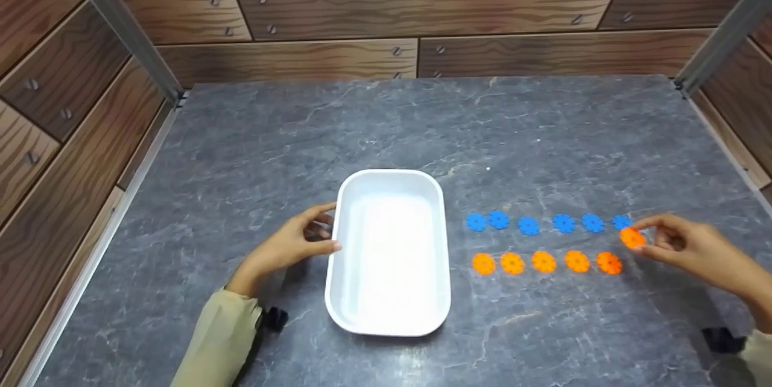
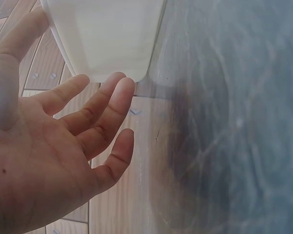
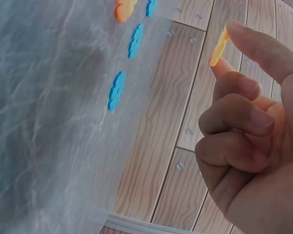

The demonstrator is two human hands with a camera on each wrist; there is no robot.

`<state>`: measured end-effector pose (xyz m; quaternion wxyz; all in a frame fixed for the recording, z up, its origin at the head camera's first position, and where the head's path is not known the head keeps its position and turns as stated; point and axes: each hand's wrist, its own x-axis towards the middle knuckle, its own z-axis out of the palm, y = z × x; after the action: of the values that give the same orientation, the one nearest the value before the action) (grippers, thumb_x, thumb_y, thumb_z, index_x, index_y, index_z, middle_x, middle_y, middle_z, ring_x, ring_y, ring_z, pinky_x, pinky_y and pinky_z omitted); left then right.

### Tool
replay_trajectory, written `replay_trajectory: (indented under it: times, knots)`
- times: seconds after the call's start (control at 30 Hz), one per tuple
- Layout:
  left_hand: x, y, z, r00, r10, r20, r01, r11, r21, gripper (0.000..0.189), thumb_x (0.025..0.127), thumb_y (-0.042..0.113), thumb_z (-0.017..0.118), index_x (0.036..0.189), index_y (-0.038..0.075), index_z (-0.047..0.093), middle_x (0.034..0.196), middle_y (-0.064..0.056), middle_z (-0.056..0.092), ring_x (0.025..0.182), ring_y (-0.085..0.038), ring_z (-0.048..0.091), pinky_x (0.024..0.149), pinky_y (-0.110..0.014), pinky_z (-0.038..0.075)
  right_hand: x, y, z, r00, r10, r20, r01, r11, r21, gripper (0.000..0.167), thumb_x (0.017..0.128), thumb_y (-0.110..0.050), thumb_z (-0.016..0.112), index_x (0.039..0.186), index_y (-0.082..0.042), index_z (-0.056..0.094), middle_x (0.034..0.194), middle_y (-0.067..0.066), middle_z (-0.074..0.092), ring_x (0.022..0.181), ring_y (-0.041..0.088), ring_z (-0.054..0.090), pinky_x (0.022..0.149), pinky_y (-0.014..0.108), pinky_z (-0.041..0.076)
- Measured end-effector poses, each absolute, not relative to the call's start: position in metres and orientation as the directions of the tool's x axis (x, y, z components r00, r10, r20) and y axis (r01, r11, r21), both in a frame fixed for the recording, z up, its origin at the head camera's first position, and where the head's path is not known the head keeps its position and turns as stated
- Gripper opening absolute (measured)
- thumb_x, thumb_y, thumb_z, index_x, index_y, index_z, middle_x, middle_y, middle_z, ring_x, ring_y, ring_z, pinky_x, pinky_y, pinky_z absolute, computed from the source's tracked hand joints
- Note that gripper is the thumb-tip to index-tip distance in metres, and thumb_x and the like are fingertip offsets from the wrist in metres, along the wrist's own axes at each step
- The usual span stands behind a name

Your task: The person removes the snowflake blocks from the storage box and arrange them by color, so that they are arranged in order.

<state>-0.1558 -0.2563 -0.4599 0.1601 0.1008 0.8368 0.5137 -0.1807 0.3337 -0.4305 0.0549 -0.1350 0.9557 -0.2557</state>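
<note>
My left hand (image 1: 295,239) is at the left long side of a white rectangular tray (image 1: 333,266). Its thumb and index finger touch the rim, spread apart; in the left wrist view the other fingers (image 2: 100,114) are loosely bent beside the tray's wall. My right hand (image 1: 693,248) pinches an orange notched disc (image 1: 632,238) between thumb and index finger, raised over the table's right part. Seen in the right wrist view, that disc (image 3: 219,47) is edge-on and the remaining fingers are curled. Just behind it, a blue disc (image 1: 621,222) is partly covered.
Several blue discs (image 1: 528,226) lie in a row right of the tray, with a row of orange discs (image 1: 544,261) nearer me. The dark marbled table (image 1: 271,134) is bounded by wood-patterned walls (image 1: 386,7) at the back and sides.
</note>
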Motion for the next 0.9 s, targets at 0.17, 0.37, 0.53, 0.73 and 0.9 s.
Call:
replay_trajectory:
  times: [0.17, 0.37, 0.53, 0.73, 0.9]
  knots:
    - [-0.160, -0.253, -0.459, -0.925, 0.345, -0.157, 0.019, 0.458, 0.889, 0.078, 0.084, 0.029, 0.075, 0.148, 0.006, 0.036, 0.128, -0.021, 0.054, 0.108, -0.029, 0.058, 0.098, -0.046, 0.045, -0.173, 0.345, -0.435, -0.967, -0.251, -0.049, -0.198, 0.855, -0.479, 0.036, 0.089, -0.020, 0.070, 0.115, 0.003, 0.060, 0.069, -0.001, 0.046, 0.051, 0.003, 0.032, 0.044, 0.025, 0.030]
    - [-0.160, -0.250, -0.460, -0.922, 0.351, -0.163, 0.016, 0.456, 0.890, 0.077, 0.084, 0.029, 0.075, 0.148, 0.009, 0.037, 0.128, -0.019, 0.054, 0.107, -0.028, 0.058, 0.097, -0.045, 0.045, -0.166, 0.354, -0.441, -0.972, -0.226, -0.065, -0.169, 0.863, -0.477, 0.036, 0.089, -0.019, 0.070, 0.115, 0.004, 0.059, 0.069, -0.001, 0.045, 0.051, 0.004, 0.033, 0.044, 0.025, 0.030]
    - [-0.161, -0.251, -0.460, -0.921, 0.356, -0.156, 0.021, 0.446, 0.895, 0.078, 0.085, 0.029, 0.075, 0.149, 0.009, 0.036, 0.128, -0.020, 0.054, 0.108, -0.028, 0.058, 0.097, -0.045, 0.045, -0.164, 0.358, -0.447, -0.971, -0.238, -0.038, -0.191, 0.855, -0.482, 0.033, 0.086, -0.013, 0.071, 0.112, 0.004, 0.061, 0.067, -0.003, 0.044, 0.052, 0.001, 0.033, 0.045, 0.024, 0.029]
    - [-0.158, -0.255, -0.461, -0.922, 0.356, -0.152, 0.020, 0.436, 0.900, 0.078, 0.085, 0.029, 0.074, 0.149, 0.008, 0.035, 0.129, -0.020, 0.053, 0.108, -0.029, 0.058, 0.096, -0.043, 0.045, -0.165, 0.361, -0.452, -0.966, -0.259, -0.016, -0.216, 0.835, -0.506, 0.030, 0.084, -0.011, 0.073, 0.110, 0.002, 0.063, 0.063, -0.008, 0.043, 0.051, -0.001, 0.033, 0.045, 0.024, 0.029]
    - [-0.156, -0.258, -0.461, -0.922, 0.361, -0.141, 0.034, 0.439, 0.898, 0.078, 0.085, 0.028, 0.074, 0.149, 0.008, 0.035, 0.129, -0.021, 0.053, 0.105, -0.027, 0.057, 0.096, -0.043, 0.045, -0.166, 0.362, -0.454, -0.966, -0.244, -0.082, -0.174, 0.855, -0.489, 0.036, 0.087, -0.022, 0.072, 0.113, 0.001, 0.062, 0.065, -0.006, 0.045, 0.051, 0.001, 0.033, 0.045, 0.024, 0.029]
